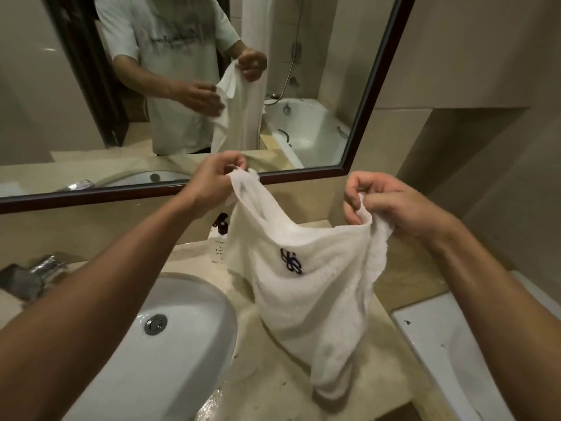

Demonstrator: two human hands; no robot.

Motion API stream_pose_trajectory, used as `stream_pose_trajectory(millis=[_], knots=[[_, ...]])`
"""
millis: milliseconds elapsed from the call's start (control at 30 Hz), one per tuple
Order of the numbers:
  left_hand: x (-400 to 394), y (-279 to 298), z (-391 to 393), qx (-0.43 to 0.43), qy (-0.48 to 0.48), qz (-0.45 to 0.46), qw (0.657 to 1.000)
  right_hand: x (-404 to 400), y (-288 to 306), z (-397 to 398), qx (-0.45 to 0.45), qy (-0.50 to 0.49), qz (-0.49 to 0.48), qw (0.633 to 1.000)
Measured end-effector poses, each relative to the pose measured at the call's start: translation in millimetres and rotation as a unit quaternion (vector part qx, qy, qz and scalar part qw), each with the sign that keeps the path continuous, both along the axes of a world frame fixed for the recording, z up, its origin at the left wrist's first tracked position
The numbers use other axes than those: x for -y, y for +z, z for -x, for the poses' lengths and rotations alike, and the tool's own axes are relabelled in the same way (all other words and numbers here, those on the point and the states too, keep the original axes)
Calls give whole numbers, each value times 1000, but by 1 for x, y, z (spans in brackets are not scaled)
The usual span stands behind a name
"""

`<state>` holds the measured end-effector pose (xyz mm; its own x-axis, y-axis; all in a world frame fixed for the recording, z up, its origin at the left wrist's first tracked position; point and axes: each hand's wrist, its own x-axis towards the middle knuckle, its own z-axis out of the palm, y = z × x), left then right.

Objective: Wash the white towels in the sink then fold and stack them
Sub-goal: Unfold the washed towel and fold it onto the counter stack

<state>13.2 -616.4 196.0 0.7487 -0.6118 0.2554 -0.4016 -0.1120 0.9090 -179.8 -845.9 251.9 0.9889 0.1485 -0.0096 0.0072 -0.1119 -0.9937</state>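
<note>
The white towel (306, 287) hangs spread over the counter (403, 268), just right of the sink (170, 344), its lower end seeming to brush the stone; it is likely held up by two corners so it opens flat for folding, clear of the wet basin. The left hand (212, 177) pinches one upper corner above the sink's far rim; the right hand (391, 205) has fingers curled round the opposite edge, further right. Behind the sink a mirror (358, 147) spans the wall; a tap (45, 268) stands at its left; a soap bottle (219, 238) stands behind it, partly hidden by the towel.
</note>
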Motion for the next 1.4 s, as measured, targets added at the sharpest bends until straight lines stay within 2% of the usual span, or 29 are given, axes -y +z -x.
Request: stream_pose_trajectory(millis=[67,133,233,333,533,667,833,900,1000,1067,1133,1167,1200,1233,1300,1333,1400], knots=[[6,17,11,12,-123,20,992,-9,5,-9,34,14,29,999],[16,31,22,53,-183,26,981,-19,8,-20,66,16,56,996],[26,42,31,133,-162,30,977,-36,7,-33,156,-22,156,975],[20,48,32,140,-162,30,976,-41,3,-37,219,-92,222,946],[12,48,42,82,-240,43,966,-55,-6,-35,202,24,191,960],[4,48,43,51,-266,28,962,-56,-12,-30,141,19,87,986],[-9,44,51,15,-329,2,944,-59,-22,-22,115,26,73,990],[-14,36,53,5,-312,-4,950,-64,-28,-18,104,9,67,992],[-22,14,64,-77,-187,35,979,-74,-38,-12,129,-23,94,987],[-26,-4,77,-124,-95,79,985,-78,-43,-7,144,-38,108,983],[-32,-15,87,-264,-108,137,948,-79,-45,-2,150,-50,121,980],[-36,-17,90,-327,-116,148,926,-78,-46,0,156,-61,133,977],[-38,-17,93,-354,-109,130,920,-76,-47,3,164,-72,151,972],[-39,-16,94,-334,-88,69,936,-74,-48,6,172,-80,175,966],[-37,-11,102,-198,-56,-79,975,-73,-52,10,193,-83,236,949],[-34,-6,106,-127,-48,-105,985,-73,-55,11,203,-84,263,939],[-28,2,112,-40,-46,-59,996,-78,-59,12,229,-96,298,922]])
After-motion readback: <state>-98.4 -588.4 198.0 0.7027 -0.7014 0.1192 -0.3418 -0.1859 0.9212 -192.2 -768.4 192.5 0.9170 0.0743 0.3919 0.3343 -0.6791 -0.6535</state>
